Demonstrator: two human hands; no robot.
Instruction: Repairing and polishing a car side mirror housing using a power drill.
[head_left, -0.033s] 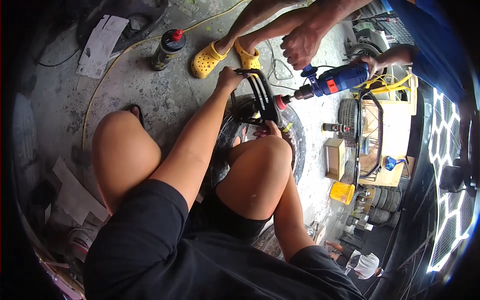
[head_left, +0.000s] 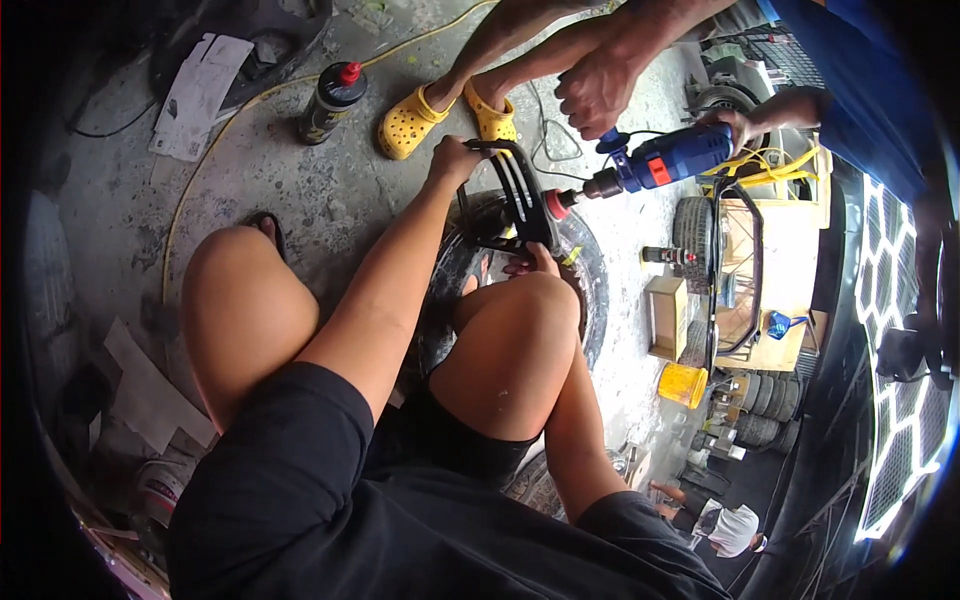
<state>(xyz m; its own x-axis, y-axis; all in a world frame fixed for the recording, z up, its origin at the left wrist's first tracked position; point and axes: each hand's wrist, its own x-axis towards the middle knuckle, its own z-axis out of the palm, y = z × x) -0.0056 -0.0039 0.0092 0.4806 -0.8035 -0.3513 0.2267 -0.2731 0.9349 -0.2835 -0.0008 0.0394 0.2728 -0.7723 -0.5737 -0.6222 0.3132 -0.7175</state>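
— Grip?
— Your left hand clasps black slotted part, far end; right hand, near end. Over tyre.
— Advice?
— Brace both ends evenly against the red pad's push.

Hexagonal tube lights glare at right; the concrete floor looks washed out; curved fisheye edges fade to black.

No words can be read, the print on the black bottle being too unclear.
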